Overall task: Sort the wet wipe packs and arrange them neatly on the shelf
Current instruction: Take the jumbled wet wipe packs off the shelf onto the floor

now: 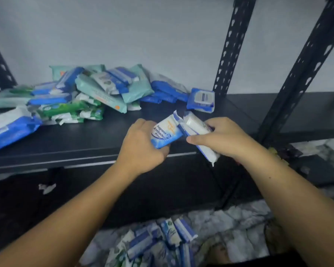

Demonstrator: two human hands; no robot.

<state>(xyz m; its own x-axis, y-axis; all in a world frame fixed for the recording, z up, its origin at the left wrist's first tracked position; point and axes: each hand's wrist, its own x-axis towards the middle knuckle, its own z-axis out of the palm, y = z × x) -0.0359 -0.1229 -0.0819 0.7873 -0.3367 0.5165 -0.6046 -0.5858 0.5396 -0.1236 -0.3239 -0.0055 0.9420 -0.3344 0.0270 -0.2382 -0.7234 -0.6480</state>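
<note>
Nearest, below the shelf edge, a lower heap of packs (162, 241) lies loose on a marbled surface, blue and white wrappers pointing every way. Above it the two forearms reach in over the front of the black shelf (85, 139). The left grip (141, 145) is curled round a blue-and-white antibacterial pack (165, 133), thumb under it and label up. The right grip (224, 139) pinches a white-and-blue bundle (199, 130), thumb stretched along it; whether that is one pack or two I cannot tell. Pack and bundle meet end to end just above the shelf board, not resting on it.

Further back, a lone blue pack (201, 100) sits by the slotted upright (231, 45), and a mixed pile (75, 95) of teal, green and blue packs sprawls against the wall, with a large blue pack (6, 130) at the far left.

The step in hand looks like matching like with like before setting down. Sorting seems barely begun, since nothing stands in a row yet. The next move calls for squaring the held packs together, then laying them flat on the bare board to the right of the pile, edges aligned, so a tidy row can start
</note>
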